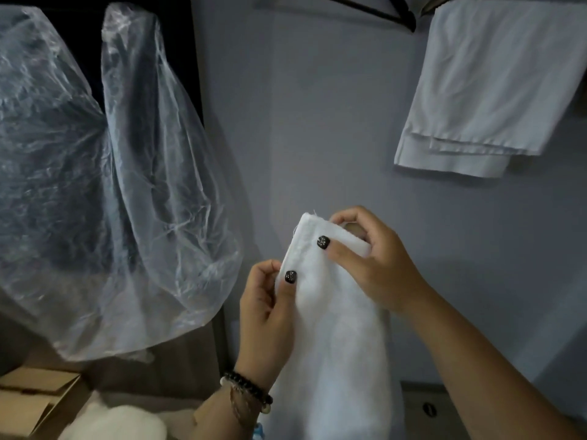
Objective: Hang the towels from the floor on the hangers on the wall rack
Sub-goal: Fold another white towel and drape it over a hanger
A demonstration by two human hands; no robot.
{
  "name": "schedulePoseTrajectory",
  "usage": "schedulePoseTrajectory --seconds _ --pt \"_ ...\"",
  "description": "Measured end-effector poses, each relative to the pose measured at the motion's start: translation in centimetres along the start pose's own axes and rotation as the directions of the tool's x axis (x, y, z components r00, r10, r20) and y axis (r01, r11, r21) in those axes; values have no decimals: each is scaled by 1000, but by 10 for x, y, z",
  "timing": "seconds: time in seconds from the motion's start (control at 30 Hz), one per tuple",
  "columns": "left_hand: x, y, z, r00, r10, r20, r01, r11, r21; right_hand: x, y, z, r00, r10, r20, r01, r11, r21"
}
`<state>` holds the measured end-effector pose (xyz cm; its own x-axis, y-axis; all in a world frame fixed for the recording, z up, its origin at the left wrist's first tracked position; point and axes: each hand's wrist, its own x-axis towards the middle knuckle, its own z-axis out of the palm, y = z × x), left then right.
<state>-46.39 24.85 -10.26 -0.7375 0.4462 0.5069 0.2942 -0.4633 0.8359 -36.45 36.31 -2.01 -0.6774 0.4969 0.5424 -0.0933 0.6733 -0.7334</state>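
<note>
Towel (pixel 333 328), white and fluffy, hangs in front of the person, held up by both hands against a grey wall (pixel 317 122). The left hand (pixel 266 312) pinches the towel's left edge, thumb on the front of the cloth and the curled fingers behind it. The right hand (pixel 371 258) grips the upper right corner, its thumb pressed flat on the front and the other fingers folded over the top edge. Both thumbnails are painted dark. From the two grips the towel drops straight down past the bottom of the view. A beaded bracelet (pixel 247 390) circles the left wrist.

Up on the right, a second white towel (pixel 489 84) is already folded over a hanger, its layered hems hanging loose against the wall. A black hanger (pixel 381 11) shows at the top edge just to the left of it. On the left, clear plastic covers (pixel 104 185) drape over dark hanging things. Low in the left corner sits a cardboard box (pixel 35 401), with a pile of white fabric (pixel 117 422) beside it.
</note>
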Motion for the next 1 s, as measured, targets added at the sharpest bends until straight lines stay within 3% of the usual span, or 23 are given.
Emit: schedulePoseTrajectory --seconds 0.17,0.33,0.47,0.7,0.87,1.0 --pt "-12 -14 4 998 12 58 -15 998 54 -6 6 -3 990 -22 141 24 1000 -13" --pt "-14 -23 9 993 -53 102 47 997 66 -5 17 -10 958 174 227 -162 984 -71" --pt "-7 -21 13 975 -99 200 106 994 -27 -2 25 -12 978 198 60 -191 976 -106" --pt "4 -33 8 902 -208 379 205 978 48 19 8 -30 995 -6 -95 -13 979 -203" --pt "-22 -61 -1 880 -264 394 228 964 137 38 -6 -58 976 -128 -176 63 941 -333" --pt "-33 -80 -12 886 -359 292 323 932 166 52 -10 -80 965 -141 -221 35 905 -424"
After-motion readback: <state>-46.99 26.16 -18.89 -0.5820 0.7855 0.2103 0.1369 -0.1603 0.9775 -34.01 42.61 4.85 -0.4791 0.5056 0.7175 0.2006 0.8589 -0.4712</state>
